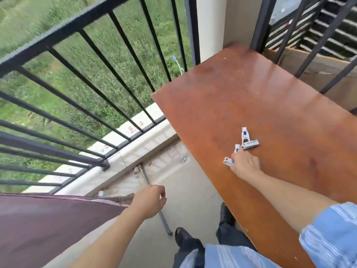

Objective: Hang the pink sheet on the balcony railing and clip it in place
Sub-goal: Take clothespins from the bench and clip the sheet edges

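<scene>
The pink sheet (54,225) hangs over the black balcony railing (63,29) at the lower left, where it looks dusky mauve. My left hand (149,202) hovers just right of the sheet's edge, fingers loosely curled, holding nothing. On the reddish-brown table (241,97) lie several white clips (248,140). My right hand (244,163) is on the table beside them and grips one white clip (228,161), which sticks out to the left of its fingers.
A grey metal rod (154,204) lies on the balcony floor below my left hand. My dark shoe (181,236) stands near the table's edge. A cream pillar (208,26) and a dark grille (309,24) close off the far right.
</scene>
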Available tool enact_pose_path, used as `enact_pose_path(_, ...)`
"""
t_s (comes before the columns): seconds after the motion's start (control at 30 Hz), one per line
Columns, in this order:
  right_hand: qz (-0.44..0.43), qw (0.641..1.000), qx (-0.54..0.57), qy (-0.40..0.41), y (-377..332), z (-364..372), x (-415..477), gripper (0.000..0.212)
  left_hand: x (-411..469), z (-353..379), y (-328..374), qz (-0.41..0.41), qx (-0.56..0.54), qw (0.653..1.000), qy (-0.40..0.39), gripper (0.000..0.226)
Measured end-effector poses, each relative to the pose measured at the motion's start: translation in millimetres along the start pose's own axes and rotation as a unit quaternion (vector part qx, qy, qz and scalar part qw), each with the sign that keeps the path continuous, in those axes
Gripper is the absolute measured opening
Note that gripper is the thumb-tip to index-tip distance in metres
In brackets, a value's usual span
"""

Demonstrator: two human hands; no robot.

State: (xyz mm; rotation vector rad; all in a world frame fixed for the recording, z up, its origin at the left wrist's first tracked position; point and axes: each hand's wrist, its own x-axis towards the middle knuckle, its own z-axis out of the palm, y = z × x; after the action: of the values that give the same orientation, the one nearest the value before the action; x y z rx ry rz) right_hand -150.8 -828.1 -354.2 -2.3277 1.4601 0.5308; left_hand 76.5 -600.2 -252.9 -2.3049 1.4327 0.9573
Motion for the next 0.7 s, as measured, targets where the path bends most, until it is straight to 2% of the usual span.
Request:
enact_pose_path(0.17,-0.028,0.999,0.019,-0.006,-20.7,-1.6,4.7,0.006,-13.7,5.4,-30.8,-0.049,-0.026,0.998,0.012,0.018)
enact_pose_path(0.3,-0.072,0.993,0.089,-0.004,-80.6,-5.1,0.4,0.014,-28.2,-1.2,-72.5,-0.054,0.057,0.996,0.038,0.021)
enact_pose_path(0.37,-0.086,0.988,0.126,0.008,-116.3,-5.9,-9.0,0.008,-39.4,-8.3,-106.1,-0.063,0.105,0.991,0.052,0.020)
enact_pose_path(0.43,-0.103,0.983,0.153,0.002,-152.7,-7.1,-20.3,0.025,-50.3,-19.8,-141.1,-0.076,0.166,0.981,0.072,0.047)
enact_pose_path(0.47,-0.118,0.980,0.160,-0.004,-170.2,-7.4,-26.2,0.035,-54.0,-25.6,-158.1,-0.087,0.200,0.973,0.078,0.051)
enact_pose_path(0.53,-0.149,0.974,0.171,-0.015,-203.0,-6.8,-37.9,0.043,-58.7,-36.9,-188.0,-0.113,0.265,0.956,0.063,0.033)
enact_pose_path(0.63,-0.173,0.964,0.201,-0.037,-240.9,2.0,-52.6,0.045,-59.0,-46.0,-220.1,-0.143,0.320,0.936,0.027,0.030)
enact_pose_path(0.7,-0.180,0.958,0.218,-0.048,-256.2,11.0,-59.6,0.049,-56.0,-45.7,-232.8,-0.144,0.300,0.943,0.009,0.029)
